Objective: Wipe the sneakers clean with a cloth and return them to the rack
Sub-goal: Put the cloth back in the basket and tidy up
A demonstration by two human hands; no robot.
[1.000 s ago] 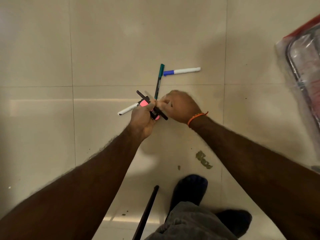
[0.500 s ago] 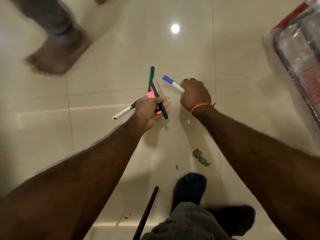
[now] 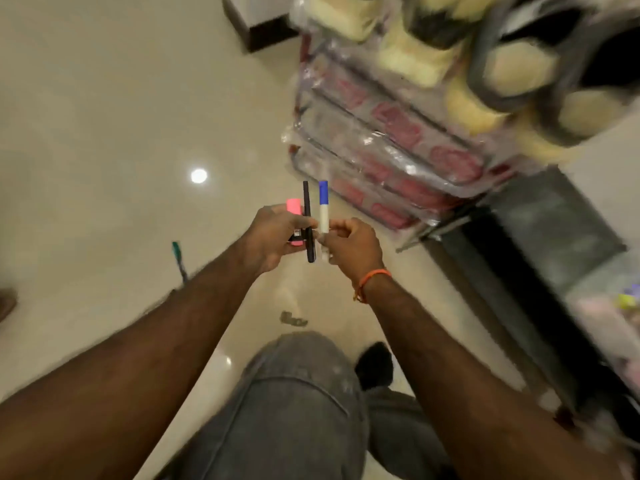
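Note:
My left hand (image 3: 273,237) grips a pink highlighter (image 3: 293,206) and a black pen (image 3: 308,220), both pointing away from me. Right beside it my right hand (image 3: 349,245), with an orange band at the wrist, pinches a white marker with a blue cap (image 3: 323,206), held upright against the black pen. The shoe rack (image 3: 388,140), wrapped in clear plastic with red patches, stands at the upper right. Blurred pale and dark shoes (image 3: 485,64) sit on top of it. No cloth shows in view.
A green pen (image 3: 179,259) lies on the beige tiled floor (image 3: 104,133) at the left. A small dark-green smear (image 3: 293,319) marks the floor before my knee. A dark low surface (image 3: 540,237) lies right of the rack. Someone's foot (image 3: 6,303) shows at the left edge.
My right hand has picked up the blue-capped marker and brought it to the pens in my left. Both hands have lifted off the floor. The view swung up toward the rack.

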